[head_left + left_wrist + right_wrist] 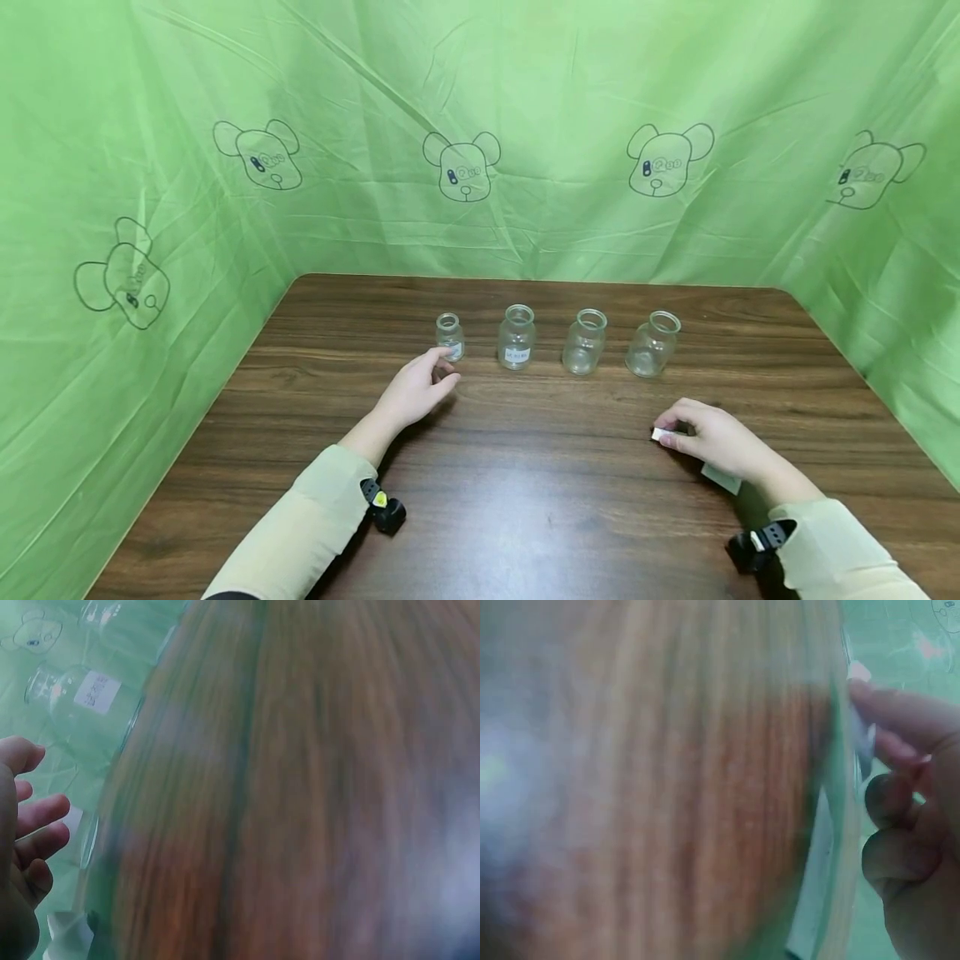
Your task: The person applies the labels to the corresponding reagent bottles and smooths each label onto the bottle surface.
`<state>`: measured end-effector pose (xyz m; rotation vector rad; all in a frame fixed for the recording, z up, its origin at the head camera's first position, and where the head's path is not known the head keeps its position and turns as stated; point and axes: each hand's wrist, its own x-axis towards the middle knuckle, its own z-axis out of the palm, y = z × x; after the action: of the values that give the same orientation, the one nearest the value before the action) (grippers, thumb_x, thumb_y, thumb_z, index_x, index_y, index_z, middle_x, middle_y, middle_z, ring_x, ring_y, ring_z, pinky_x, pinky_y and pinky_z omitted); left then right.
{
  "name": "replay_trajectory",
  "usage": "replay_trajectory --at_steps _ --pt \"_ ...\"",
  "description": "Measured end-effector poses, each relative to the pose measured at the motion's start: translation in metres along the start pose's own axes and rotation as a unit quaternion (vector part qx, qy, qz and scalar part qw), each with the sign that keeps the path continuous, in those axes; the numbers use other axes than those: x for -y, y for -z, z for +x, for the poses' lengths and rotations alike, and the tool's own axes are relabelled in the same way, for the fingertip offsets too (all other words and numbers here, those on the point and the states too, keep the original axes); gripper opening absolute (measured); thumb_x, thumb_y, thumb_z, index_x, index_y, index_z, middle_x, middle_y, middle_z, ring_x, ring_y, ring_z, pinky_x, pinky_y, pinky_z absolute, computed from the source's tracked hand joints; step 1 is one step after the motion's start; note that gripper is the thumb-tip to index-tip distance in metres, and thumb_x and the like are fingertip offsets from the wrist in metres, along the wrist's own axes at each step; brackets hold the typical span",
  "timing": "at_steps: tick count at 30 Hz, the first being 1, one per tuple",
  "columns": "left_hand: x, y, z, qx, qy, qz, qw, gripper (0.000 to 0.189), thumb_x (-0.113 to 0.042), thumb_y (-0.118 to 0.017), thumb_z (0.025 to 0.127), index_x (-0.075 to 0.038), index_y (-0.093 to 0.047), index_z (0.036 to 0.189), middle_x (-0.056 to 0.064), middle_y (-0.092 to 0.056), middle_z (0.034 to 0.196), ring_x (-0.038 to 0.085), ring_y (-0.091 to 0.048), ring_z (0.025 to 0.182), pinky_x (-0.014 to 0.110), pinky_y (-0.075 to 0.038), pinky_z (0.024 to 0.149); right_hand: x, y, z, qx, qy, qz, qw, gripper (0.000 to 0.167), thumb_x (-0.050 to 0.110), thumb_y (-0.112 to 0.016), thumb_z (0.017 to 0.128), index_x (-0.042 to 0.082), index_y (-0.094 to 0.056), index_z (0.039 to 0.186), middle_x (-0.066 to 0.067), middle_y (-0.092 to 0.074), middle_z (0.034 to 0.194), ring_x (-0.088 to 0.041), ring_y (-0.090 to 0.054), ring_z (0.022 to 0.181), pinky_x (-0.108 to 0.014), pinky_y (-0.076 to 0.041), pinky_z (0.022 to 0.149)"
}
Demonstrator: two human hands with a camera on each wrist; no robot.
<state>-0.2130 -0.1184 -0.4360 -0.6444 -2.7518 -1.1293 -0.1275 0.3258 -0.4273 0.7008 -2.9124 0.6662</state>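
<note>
My left hand [415,390] has loose, spread fingers right at the front of a small glass jar [450,333], which carries a white label partly behind the fingertips. Right of it stands a larger glass jar [517,337] with a printed white label [97,691] on its front. My right hand [716,436] pinches a small white paper piece [662,434] between thumb and finger, low over the table at the right. Under this hand lies a pale paper strip [722,478], also seen in the right wrist view.
Two unlabelled glass jars, one [583,342] in the middle and one [652,344] at the right, continue the row. All stand uncapped on the brown wooden table [525,467]. Green cloth [555,225] with printed bear heads hangs around the table's back and sides.
</note>
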Motion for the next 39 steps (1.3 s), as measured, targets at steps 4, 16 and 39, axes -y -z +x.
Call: replay_trajectory --at_steps 4,16,39 --pt "-0.005 -0.003 0.003 0.002 -0.011 -0.001 0.9999 0.041 -0.021 -0.062 0.089 -0.005 -0.053 0.126 0.0 -0.067 0.098 0.011 -0.056 0.073 0.031 -0.046 0.068 0.004 0.002 0.007 -0.015 -0.022 0.018 0.9995 0.009 0.03 -0.069 0.085 0.027 -0.066 0.093 0.018 -0.057 0.088 -0.003 -0.054 0.08 -0.028 -0.045 0.07" --pt "-0.021 -0.008 0.013 0.036 -0.032 0.011 0.9988 0.031 -0.021 -0.06 0.091 -0.005 -0.06 0.117 0.003 -0.064 0.105 0.015 -0.059 0.089 0.035 -0.047 0.079 0.026 0.001 0.039 -0.038 -0.05 0.058 0.9963 0.016 0.035 -0.066 0.087 0.022 -0.068 0.098 0.011 -0.059 0.091 -0.009 -0.052 0.076 -0.028 -0.042 0.067" --pt "-0.061 -0.041 0.023 0.083 -0.07 -0.004 0.9941 0.017 -0.025 -0.059 0.091 -0.015 -0.068 0.103 -0.008 -0.064 0.094 0.005 -0.056 0.081 0.025 -0.046 0.073 0.079 -0.037 0.093 -0.071 -0.023 0.159 0.9844 0.013 0.028 -0.072 0.083 0.02 -0.063 0.09 0.007 -0.062 0.09 -0.013 -0.052 0.072 -0.029 -0.043 0.063"
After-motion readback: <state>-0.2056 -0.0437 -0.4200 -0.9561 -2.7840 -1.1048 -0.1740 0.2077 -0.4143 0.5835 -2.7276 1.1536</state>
